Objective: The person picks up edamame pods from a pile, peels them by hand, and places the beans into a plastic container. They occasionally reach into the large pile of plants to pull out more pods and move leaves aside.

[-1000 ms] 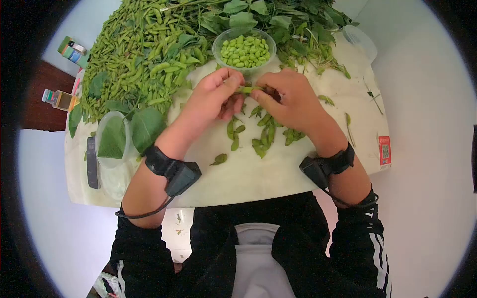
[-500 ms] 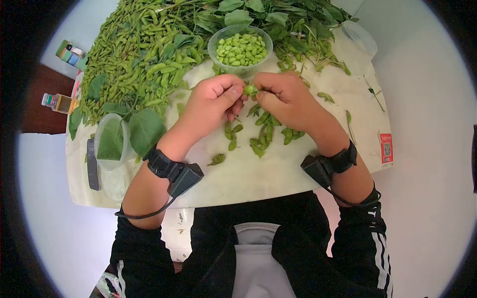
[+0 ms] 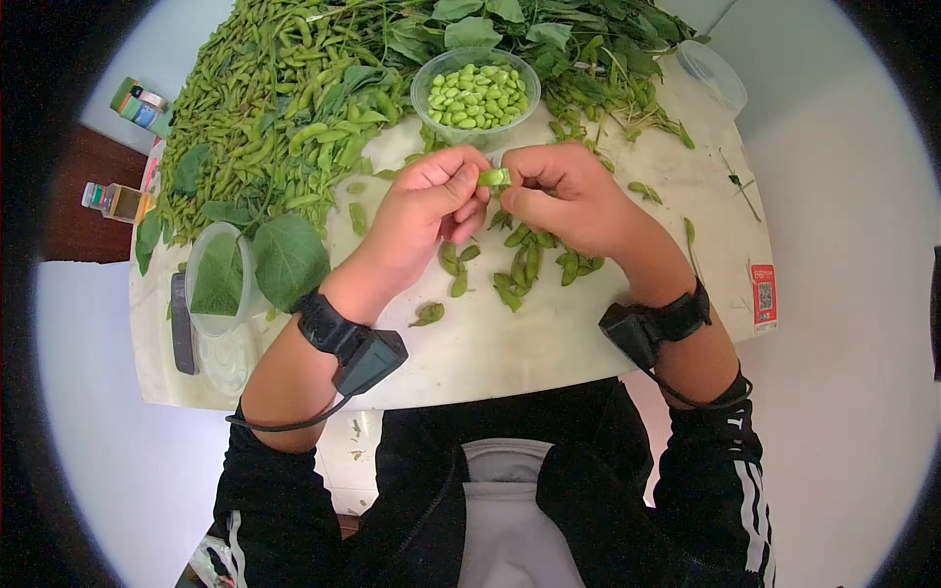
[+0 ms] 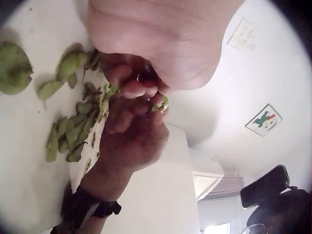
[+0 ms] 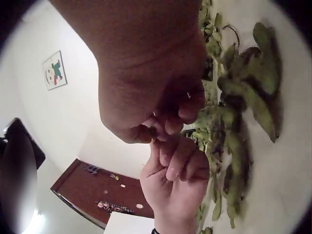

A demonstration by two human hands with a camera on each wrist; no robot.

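Observation:
Over the table, a green soybean pod (image 3: 494, 177) bridges the fingertips of both hands; it looks split, with a pale inside showing. My left hand (image 3: 426, 204) pinches one end between thumb and fingers. The right hand (image 3: 569, 193) holds the other end, its thumb and index finger closed at the tip. Behind them sits a clear bowl (image 3: 421, 108) filled with shelled green beans (image 3: 477, 98). Below the hands lie loose pods (image 3: 524, 269) on the tabletop. In the left wrist view the two hands' fingers overlap and hide most of the pod.
A large heap of pods (image 3: 284, 108) covers the back left, with leafy stems (image 3: 549, 39) beside it. A plastic cup (image 3: 245, 279) and a dark flat object (image 3: 182, 323) are at the left. Another clear container (image 3: 720, 78) lies at the back right, above a red card (image 3: 764, 292).
The pod between the hands has turned and opened, showing a paler inside than a second ago. Both hands stay in nearly the same place in front of the bowl.

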